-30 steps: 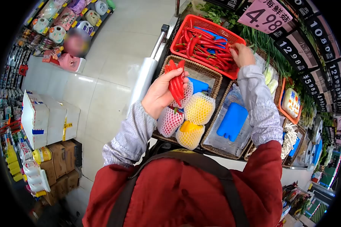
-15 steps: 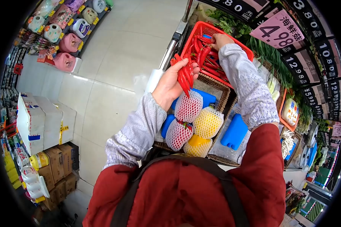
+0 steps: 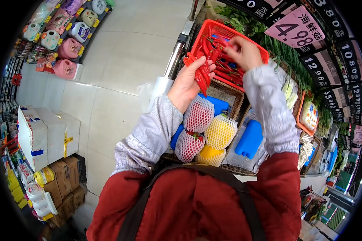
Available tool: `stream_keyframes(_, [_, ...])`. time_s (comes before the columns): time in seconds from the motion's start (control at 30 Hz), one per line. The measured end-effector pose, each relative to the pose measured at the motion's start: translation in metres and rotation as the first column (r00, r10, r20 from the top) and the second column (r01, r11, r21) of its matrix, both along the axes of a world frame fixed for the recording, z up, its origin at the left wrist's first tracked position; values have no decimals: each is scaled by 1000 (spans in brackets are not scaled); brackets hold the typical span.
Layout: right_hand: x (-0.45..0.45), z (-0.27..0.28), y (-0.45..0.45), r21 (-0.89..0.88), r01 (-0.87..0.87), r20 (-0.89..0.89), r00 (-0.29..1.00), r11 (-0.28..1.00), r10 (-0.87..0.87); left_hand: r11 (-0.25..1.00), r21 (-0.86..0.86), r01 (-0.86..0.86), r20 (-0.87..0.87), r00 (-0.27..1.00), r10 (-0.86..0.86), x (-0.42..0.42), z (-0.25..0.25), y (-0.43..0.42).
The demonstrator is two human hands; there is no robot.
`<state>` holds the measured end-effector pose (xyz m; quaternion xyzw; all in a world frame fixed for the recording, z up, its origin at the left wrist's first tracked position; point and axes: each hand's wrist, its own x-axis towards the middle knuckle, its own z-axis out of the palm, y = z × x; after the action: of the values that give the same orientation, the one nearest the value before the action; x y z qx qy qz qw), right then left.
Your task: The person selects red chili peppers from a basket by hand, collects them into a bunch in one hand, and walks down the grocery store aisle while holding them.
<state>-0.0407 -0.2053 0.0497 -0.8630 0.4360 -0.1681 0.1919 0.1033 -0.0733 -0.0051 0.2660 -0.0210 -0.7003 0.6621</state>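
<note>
Head view. Bkgd: store aisle w/ pale tile floor (image 3: 112,120); shelf w/ detergent bottles (image 3: 79,31) at upper L; white box (image 3: 54,132) and brown cartons (image 3: 61,176) at lower L. Produce display at R side, w/ pink price sign (image 3: 295,30) and dark price tags (image 3: 318,72) above leafy greens (image 3: 287,56).

Item loc.: red chili peppers (image 3: 229,76) lie in red basket (image 3: 266,56), upper ctr., w/ blue pieces partly visible under them. Wicker basket (image 3: 236,96) sits next to it, on the side nearer the wearer; contents: net-wrapped fruit (image 3: 199,114), pink and yellow, plus blue pack (image 3: 219,105). Adj. wicker basket holds a 2nd blue pack (image 3: 249,138) on clear wrap.

L hand (image 3: 185,82): palm turned up, above the near L edge of red basket. Grip status: thumb pressed over pepper bunch (image 3: 202,78), fingers beneath; tips of bunch point down toward the fruit.

R hand (image 3: 247,52): over red basket, fingers bent, just above the peppers. Motion blur at fingertips; cannot tell if grip pinches a pepper or is unloaded.

Current step (judged): R hand works at the peppers in red basket; L hand carries the bunch. Handling req. (judged): keep L thumb pressure firm but light, as loose stems may slip out; R fingertips need to isolate a single pepper by stem or body, w/o snagging adj. ones.
</note>
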Motion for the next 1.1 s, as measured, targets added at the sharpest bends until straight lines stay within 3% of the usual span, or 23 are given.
stream_keyframes(0.17, [-2, 3, 89, 245, -146, 204, 974, 959, 96, 996, -86, -17, 34, 999, 20, -15, -1, 1])
stream_keyframes(0.3, [-26, -5, 67, 255, -23, 349, 935, 967, -69, 996, 91, 20, -36, 999, -17, -5, -4, 15])
stream_keyframes(0.37, [-42, -13, 37, 141, 94, 295, 946, 986, -132, 996, 89, 28, -21, 999, -26, 1, 3, 23])
stream_keyframes(0.4, [-44, -9, 24, 54, 157, 188, 968, 986, -165, 996, 87, 20, -35, 999, -17, 3, 6, 26])
stream_keyframes(0.5, [-33, -8, -18, -76, 172, -56, 983, 982, -176, 998, 68, 4, -55, 999, 0, 5, 8, 27])
stream_keyframes(0.53, [-24, -12, -30, -76, 168, -52, 984, 983, -172, 998, 56, 7, -64, 998, -3, 4, 7, 27])
stream_keyframes(0.6, [-5, -24, -48, -163, 118, -271, 949, 980, -159, 999, 27, 18, -74, 997, -16, 4, 7, 27])
stream_keyframes(0.73, [20, -47, -66, -87, 81, -449, 886, 993, -112, 999, 39, 0, -68, 998, 3, 9, 6, 30])
stream_keyframes(0.97, [11, -56, -80, -91, 46, -440, 894, 995, -82, 1000, 3, -22, -75, 997, 22, 15, 2, 35])
stream_keyframes(1.07, [-2, -69, -94, 84, 15, -208, 978, 996, 3, 1000, 28, 4, -79, 997, -2, 14, 2, 35])
stream_keyframes(1.1, [-6, -71, -96, 82, 18, -208, 978, 996, 0, 1000, 27, 7, -79, 997, -5, 13, 2, 36])
